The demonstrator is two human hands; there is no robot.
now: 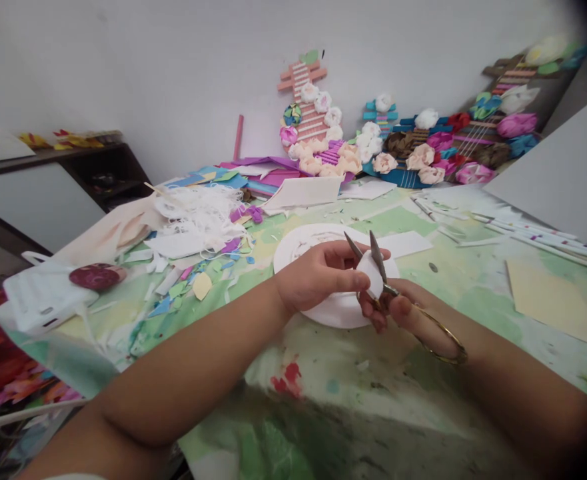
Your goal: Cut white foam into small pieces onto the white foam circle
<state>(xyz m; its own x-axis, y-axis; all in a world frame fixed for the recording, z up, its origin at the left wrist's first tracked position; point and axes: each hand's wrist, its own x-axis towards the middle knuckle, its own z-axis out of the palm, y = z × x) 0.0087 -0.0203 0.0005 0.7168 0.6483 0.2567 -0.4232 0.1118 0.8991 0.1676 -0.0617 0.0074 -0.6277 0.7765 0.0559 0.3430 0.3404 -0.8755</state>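
My left hand (pixel 318 275) pinches a small white foam piece (pixel 370 271) between thumb and fingers. My right hand (pixel 413 313) grips gold-handled scissors (pixel 390 290) with the blades apart around the top of that piece. Both hands hover just above a round white plate (pixel 293 245) on the table.
A green patterned cloth (pixel 333 373) covers the table. Foam scraps (pixel 193 283) and white shreds (pixel 198 213) lie at left, a cream sheet (pixel 553 303) at right, white strips (pixel 533 233) behind it. Foam flower decorations (pixel 318 133) lean on the wall. A white tray (pixel 40 293) sits far left.
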